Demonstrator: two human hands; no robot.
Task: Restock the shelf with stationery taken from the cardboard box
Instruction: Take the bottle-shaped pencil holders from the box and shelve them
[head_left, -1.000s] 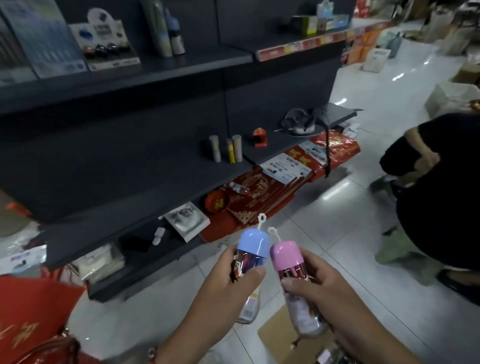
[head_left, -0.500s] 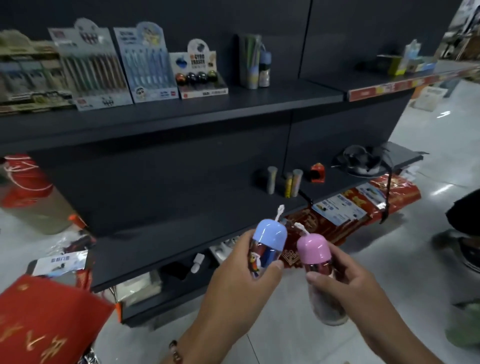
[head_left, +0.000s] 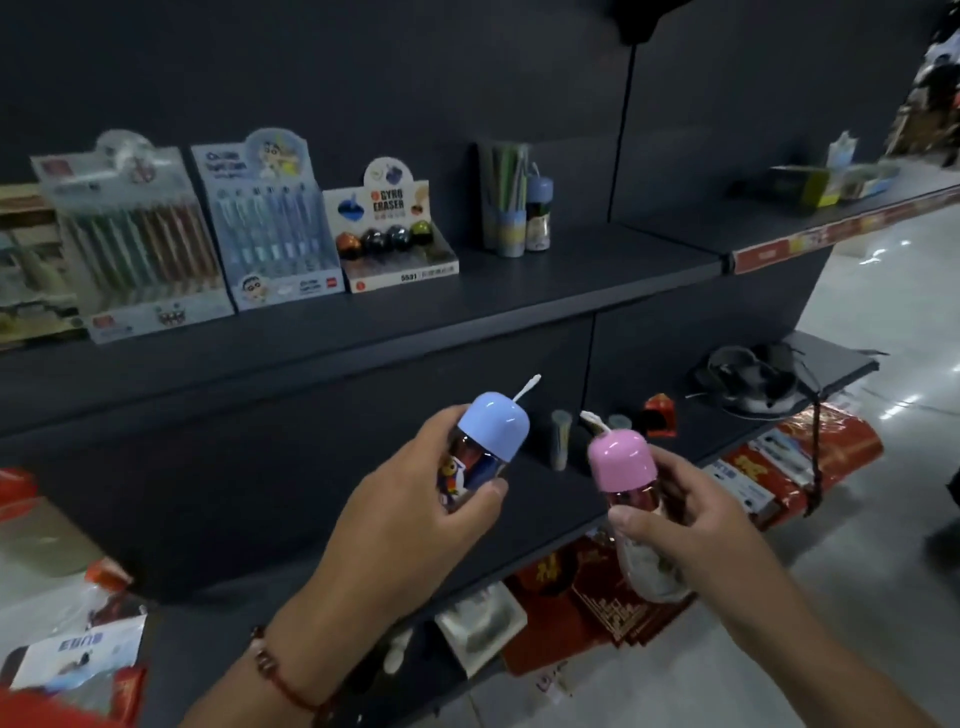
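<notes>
Left hand (head_left: 415, 519) gripped blue-capped container (head_left: 480, 452), long axis tilted, cap up-right toward upper shelf (head_left: 571, 275). Right hand (head_left: 685, 525) gripped pink-capped container (head_left: 631, 499), cap up-left. 2 containers held apart, before middle shelf (head_left: 260, 509).

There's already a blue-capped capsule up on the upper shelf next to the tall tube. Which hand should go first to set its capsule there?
Left, probably. The left hand grips the blue-capped capsule, matching the shelved blue-capped capsule, and is held higher. The right hand grips the pink-capped capsule lower down.
</notes>
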